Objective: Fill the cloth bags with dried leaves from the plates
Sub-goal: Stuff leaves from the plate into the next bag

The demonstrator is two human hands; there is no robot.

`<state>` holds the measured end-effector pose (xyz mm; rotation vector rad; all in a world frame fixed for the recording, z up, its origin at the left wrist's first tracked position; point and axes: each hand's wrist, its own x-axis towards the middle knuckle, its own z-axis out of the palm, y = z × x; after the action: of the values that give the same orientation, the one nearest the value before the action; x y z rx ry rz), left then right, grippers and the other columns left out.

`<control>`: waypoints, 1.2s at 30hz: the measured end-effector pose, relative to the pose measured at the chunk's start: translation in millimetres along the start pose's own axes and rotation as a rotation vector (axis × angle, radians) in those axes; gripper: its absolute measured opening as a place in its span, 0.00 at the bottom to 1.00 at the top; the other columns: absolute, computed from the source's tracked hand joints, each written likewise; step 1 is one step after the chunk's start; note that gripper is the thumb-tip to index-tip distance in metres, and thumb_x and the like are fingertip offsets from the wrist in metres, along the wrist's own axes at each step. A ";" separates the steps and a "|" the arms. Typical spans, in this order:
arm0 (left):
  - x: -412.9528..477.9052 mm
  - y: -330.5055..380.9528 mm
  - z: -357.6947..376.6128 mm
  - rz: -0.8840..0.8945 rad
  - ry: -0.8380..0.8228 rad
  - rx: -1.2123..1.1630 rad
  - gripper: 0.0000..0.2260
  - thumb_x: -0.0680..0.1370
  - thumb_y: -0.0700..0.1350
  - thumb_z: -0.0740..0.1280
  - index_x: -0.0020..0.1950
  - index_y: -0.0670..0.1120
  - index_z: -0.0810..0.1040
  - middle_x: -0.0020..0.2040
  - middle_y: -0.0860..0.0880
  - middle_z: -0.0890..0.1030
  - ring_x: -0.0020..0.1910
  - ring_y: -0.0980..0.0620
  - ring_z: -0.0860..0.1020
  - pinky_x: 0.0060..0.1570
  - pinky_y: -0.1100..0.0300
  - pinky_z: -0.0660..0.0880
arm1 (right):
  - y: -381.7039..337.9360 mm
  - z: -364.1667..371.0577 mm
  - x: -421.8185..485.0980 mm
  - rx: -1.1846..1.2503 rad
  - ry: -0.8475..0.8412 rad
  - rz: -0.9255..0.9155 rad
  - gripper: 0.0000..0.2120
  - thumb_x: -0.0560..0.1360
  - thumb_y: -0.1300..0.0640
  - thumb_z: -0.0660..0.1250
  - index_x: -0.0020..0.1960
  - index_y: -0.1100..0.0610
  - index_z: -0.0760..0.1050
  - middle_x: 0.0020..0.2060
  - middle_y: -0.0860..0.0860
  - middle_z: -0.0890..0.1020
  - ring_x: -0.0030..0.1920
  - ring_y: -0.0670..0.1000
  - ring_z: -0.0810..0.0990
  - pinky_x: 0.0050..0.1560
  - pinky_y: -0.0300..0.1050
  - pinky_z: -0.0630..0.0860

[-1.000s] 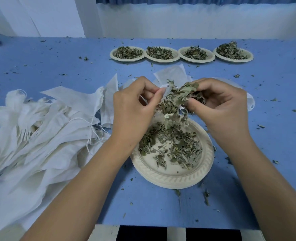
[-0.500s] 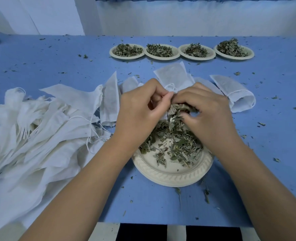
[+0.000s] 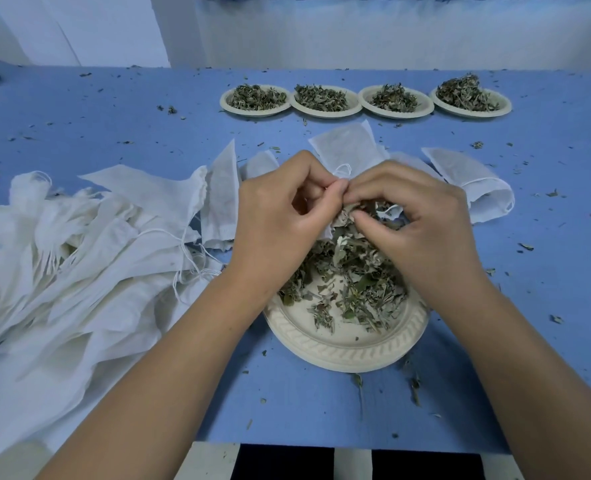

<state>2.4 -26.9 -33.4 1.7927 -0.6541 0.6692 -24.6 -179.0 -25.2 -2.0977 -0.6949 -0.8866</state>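
A cream paper plate (image 3: 342,351) with dried green leaves (image 3: 353,289) sits on the blue table in front of me. My left hand (image 3: 276,226) pinches the rim of a small white cloth bag (image 3: 327,232) held over the plate's far side; most of the bag is hidden behind my hands. My right hand (image 3: 422,223) has its fingers curled on a clump of leaves at the bag's mouth. A drawstring loop (image 3: 389,210) shows between the right fingers.
A heap of white cloth bags (image 3: 79,258) covers the table's left. Flat bags (image 3: 347,147) and another bag (image 3: 474,181) lie beyond my hands. Several plates of leaves (image 3: 325,102) line the far side. Leaf crumbs are scattered on the table (image 3: 547,271).
My right hand came down from holding a raised clump of leaves and now pushes it at the bag's mouth, close to my left hand. The left hand stayed pinching the bag.
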 end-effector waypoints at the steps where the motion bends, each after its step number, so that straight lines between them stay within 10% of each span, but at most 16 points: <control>1: -0.3 0.2 0.5 -0.003 0.000 -0.014 0.05 0.76 0.37 0.71 0.41 0.40 0.79 0.30 0.48 0.78 0.30 0.52 0.76 0.32 0.59 0.74 | 0.6 0.8 -0.2 -0.051 -0.034 -0.017 0.07 0.69 0.73 0.71 0.45 0.65 0.82 0.41 0.55 0.83 0.44 0.51 0.80 0.48 0.42 0.76; 10: 3.6 -4.3 0.3 -0.113 0.108 -0.029 0.09 0.77 0.40 0.71 0.39 0.50 0.76 0.28 0.51 0.76 0.27 0.55 0.73 0.32 0.64 0.70 | -10.2 -7.5 0.8 0.000 0.005 0.082 0.08 0.73 0.60 0.62 0.48 0.56 0.80 0.47 0.43 0.81 0.57 0.49 0.72 0.61 0.62 0.64; 17: 2.8 -1.7 1.1 -0.086 0.068 0.012 0.09 0.77 0.41 0.70 0.39 0.51 0.75 0.29 0.54 0.76 0.29 0.61 0.73 0.33 0.70 0.69 | -0.5 1.4 -3.3 -0.255 -0.377 0.054 0.15 0.73 0.45 0.65 0.54 0.53 0.79 0.54 0.39 0.79 0.70 0.48 0.63 0.68 0.48 0.47; 27: 3.9 -0.5 -1.5 -0.096 0.115 0.002 0.08 0.78 0.41 0.70 0.40 0.49 0.75 0.29 0.55 0.74 0.27 0.59 0.71 0.31 0.64 0.69 | -3.5 -6.8 -0.4 -0.195 -0.120 0.023 0.10 0.69 0.54 0.75 0.48 0.56 0.80 0.44 0.44 0.80 0.51 0.48 0.77 0.61 0.49 0.60; 36: -0.9 2.2 2.8 0.027 0.004 0.007 0.05 0.77 0.37 0.70 0.41 0.43 0.78 0.30 0.53 0.76 0.30 0.55 0.74 0.30 0.67 0.71 | -6.4 -2.4 -2.6 -0.171 0.153 0.141 0.03 0.69 0.58 0.74 0.43 0.54 0.83 0.45 0.43 0.79 0.53 0.42 0.75 0.62 0.48 0.58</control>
<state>0.5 -30.1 -33.4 1.7919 -0.6748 0.6934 -31.7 -177.7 -23.4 -2.1701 -0.3985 -1.0453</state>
